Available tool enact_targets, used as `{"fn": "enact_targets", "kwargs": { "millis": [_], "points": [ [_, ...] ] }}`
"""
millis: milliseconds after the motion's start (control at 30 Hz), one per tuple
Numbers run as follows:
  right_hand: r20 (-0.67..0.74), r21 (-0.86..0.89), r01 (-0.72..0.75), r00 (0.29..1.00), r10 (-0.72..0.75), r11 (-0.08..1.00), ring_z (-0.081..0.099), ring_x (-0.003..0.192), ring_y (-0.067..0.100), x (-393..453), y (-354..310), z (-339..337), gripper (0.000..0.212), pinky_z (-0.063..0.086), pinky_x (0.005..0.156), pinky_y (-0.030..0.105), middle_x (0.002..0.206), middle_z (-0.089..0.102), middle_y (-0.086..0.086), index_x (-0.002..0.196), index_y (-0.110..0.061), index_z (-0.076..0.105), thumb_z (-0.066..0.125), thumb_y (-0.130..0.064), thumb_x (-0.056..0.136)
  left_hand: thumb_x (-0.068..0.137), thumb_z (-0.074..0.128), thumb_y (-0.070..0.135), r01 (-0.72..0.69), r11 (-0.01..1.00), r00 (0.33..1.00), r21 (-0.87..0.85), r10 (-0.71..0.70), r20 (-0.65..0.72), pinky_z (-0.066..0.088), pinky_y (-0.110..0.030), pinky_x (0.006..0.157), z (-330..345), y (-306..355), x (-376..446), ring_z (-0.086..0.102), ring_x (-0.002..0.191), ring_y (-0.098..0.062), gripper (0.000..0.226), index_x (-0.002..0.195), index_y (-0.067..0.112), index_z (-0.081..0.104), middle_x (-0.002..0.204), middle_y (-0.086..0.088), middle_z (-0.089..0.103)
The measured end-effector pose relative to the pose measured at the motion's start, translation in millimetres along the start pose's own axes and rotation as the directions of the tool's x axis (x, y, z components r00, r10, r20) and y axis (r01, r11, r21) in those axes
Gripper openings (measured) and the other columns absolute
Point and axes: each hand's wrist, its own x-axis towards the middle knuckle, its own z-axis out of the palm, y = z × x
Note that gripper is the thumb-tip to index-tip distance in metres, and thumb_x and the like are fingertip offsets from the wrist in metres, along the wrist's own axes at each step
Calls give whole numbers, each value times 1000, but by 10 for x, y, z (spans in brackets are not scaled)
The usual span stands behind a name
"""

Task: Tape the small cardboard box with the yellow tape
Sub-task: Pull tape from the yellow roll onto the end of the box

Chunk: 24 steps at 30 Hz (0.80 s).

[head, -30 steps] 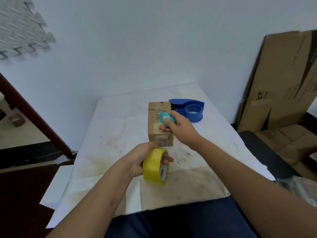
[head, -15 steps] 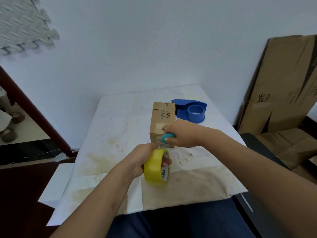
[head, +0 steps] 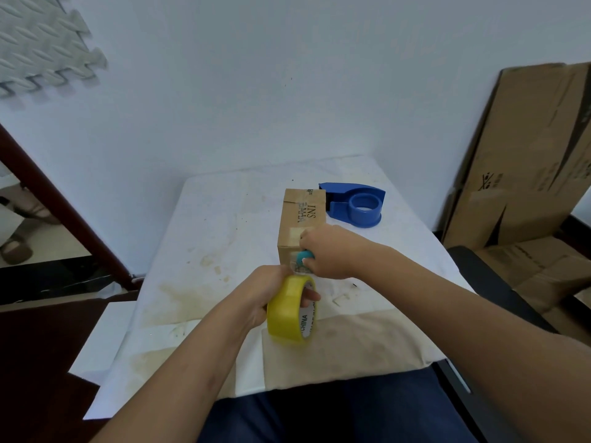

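The box [head: 302, 223] stands right of the desk's [head: 204, 251] middle, towards the far edge, with a blue dispenser [head: 356, 204] just behind it on the right. Its top reads "INS". The right hand [head: 329, 255] grips a small teal tool [head: 303, 257] against the box's near face. The left hand [head: 268, 292] grips the tape [head: 289, 310], marked "CHINA", just before the box. The desk's left half lies open; flattened cardboard [head: 527, 155] leans beyond the right edge.

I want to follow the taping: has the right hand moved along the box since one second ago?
Yes. The right hand slid from the top of the cardboard box, near the blue dispenser, toward the near end.
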Motion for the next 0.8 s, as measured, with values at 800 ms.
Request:
{"fn": "enact_targets", "kwargs": {
  "millis": [800],
  "points": [
    [110, -246, 59, 993, -33, 968, 61, 89, 24, -14, -159, -145, 30, 50, 69, 30, 100, 57, 9, 62, -15, 40, 54, -18, 88, 97, 50, 19, 25, 1000, 999, -11, -25, -32, 60, -28, 57, -23, 20, -52, 68, 50, -20, 31, 92, -4, 71, 81, -20, 76]
  ]
}}
